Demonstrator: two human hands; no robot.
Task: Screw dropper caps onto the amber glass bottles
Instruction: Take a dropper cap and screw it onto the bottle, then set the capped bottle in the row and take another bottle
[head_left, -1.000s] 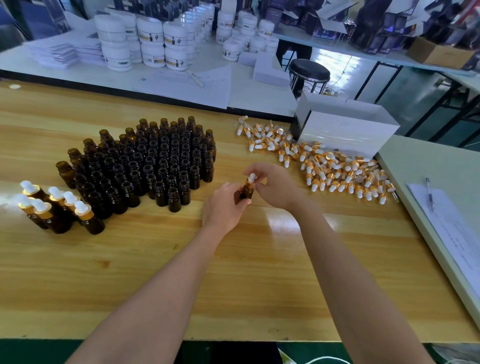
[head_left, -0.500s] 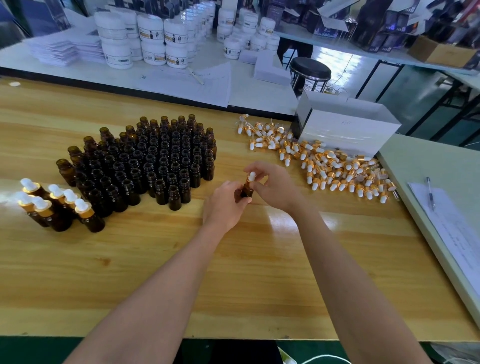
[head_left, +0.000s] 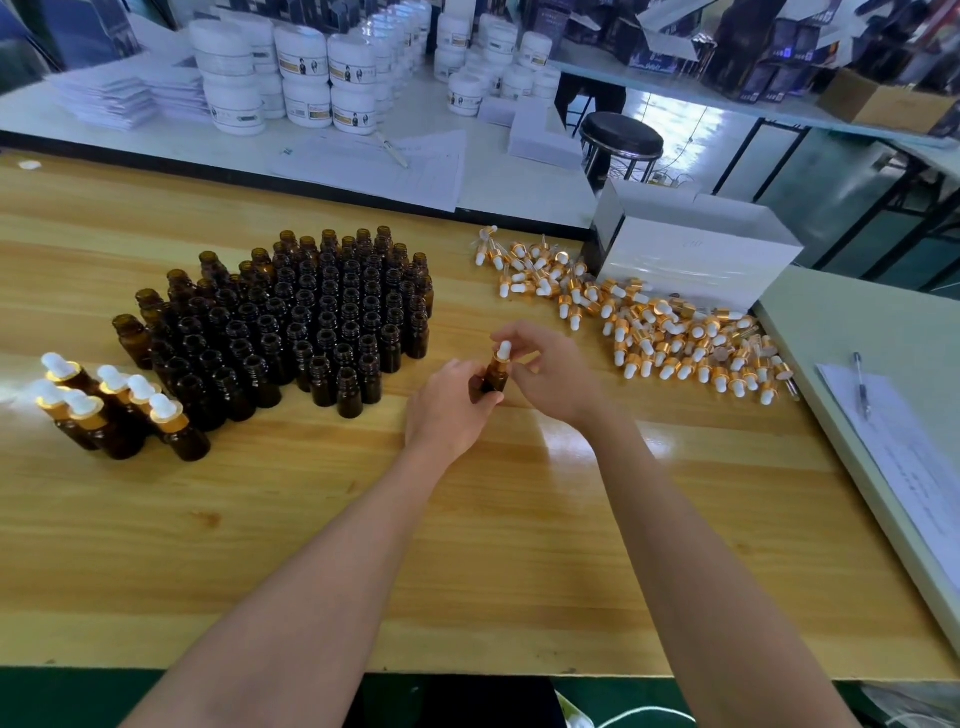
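Amber bottle (head_left: 497, 376) gripped in left hand (head_left: 449, 410), right hand (head_left: 553, 376) pinching its dropper cap (head_left: 504, 349). Labels on the white jars (head_left: 306, 67) are too blurry to read.

left hand (head_left: 452, 410) bare | right hand (head_left: 556, 374) bare | forearms bare to frame edge

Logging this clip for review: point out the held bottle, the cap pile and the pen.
held bottle (head_left: 496, 375), head view, amber body.
cap pile (head_left: 647, 325), head view, heap's middle.
pen (head_left: 861, 384), head view, barrel.
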